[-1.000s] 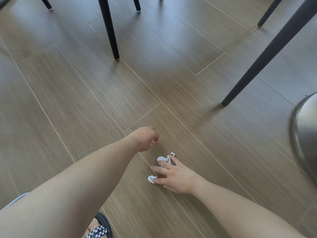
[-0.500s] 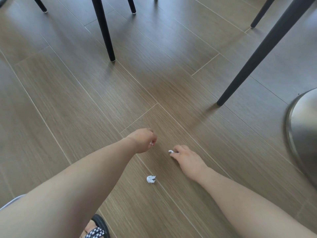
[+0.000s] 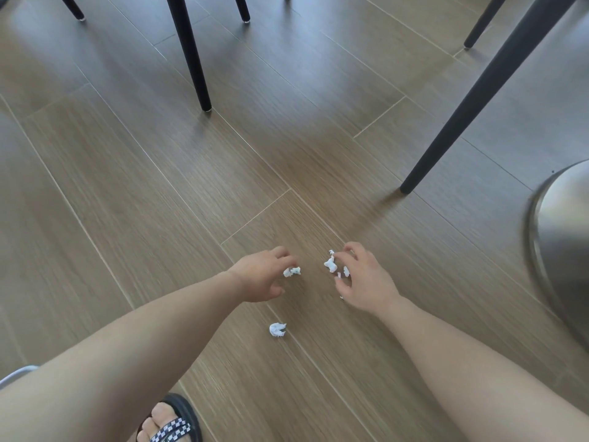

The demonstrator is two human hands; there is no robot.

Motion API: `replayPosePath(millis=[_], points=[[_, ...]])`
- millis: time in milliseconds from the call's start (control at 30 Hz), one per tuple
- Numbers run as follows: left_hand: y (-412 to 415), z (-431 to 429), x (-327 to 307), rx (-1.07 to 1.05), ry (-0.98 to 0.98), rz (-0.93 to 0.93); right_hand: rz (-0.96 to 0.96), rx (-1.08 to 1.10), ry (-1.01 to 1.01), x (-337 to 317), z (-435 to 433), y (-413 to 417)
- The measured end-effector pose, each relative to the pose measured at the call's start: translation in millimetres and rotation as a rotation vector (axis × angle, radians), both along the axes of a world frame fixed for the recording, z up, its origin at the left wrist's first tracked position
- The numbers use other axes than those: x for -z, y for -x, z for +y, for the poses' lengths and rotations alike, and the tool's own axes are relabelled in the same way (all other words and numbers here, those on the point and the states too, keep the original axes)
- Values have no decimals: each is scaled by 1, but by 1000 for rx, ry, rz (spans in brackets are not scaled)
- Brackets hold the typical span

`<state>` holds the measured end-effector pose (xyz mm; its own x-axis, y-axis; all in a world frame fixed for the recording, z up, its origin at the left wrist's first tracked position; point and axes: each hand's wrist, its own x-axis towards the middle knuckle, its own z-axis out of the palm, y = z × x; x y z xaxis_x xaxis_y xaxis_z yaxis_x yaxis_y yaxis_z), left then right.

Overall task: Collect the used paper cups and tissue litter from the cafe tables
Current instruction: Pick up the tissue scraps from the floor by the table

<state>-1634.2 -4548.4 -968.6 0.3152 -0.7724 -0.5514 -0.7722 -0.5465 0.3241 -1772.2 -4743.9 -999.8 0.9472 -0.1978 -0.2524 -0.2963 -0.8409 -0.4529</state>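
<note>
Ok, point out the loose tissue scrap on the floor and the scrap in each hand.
Loose tissue scrap [image 3: 278, 329]: head view, middle of the wad.
Left scrap [image 3: 291, 271]: head view, white part beyond the left hand [image 3: 261, 275].
Right scrap [image 3: 331, 265]: head view, largest piece, by the right hand [image 3: 366, 282].

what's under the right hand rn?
White tissue scraps pinched at the fingertips of the right hand, wood floor below. Anything beneath the palm is covered. The left hand grips a separate tissue wad.

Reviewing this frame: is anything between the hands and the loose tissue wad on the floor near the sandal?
Nothing visible does. The tissue wad lies alone on bare floor, nearer the person than the left hand and right hand. Each hand pinches tissue scraps, which may hamper another pickup.
</note>
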Motion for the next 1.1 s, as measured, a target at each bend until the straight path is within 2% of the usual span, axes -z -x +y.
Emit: replayPosePath(millis=[133, 233, 433, 633, 733, 933, 1100], points=[[10, 20, 8, 61, -33, -90, 223, -188, 78, -2, -8, 7], [22, 25, 16, 111, -52, -162, 288, -243, 104, -2, -11, 9], [51, 19, 32, 184, -92, -271, 205, -123, -44, 5, -12, 7], [36, 1, 34, 115, -63, -233, 127, 3, -119, 8, -9, 0], [29, -11, 33, 80, -52, -247, 128, -10, -96, 7, -6, 1], [16, -32, 27, 78, -58, -427, 141, -107, 24, 6, -6, 1], [12, -30, 31, 110, -49, -347, 143, -144, -23, 8, -5, -4]])
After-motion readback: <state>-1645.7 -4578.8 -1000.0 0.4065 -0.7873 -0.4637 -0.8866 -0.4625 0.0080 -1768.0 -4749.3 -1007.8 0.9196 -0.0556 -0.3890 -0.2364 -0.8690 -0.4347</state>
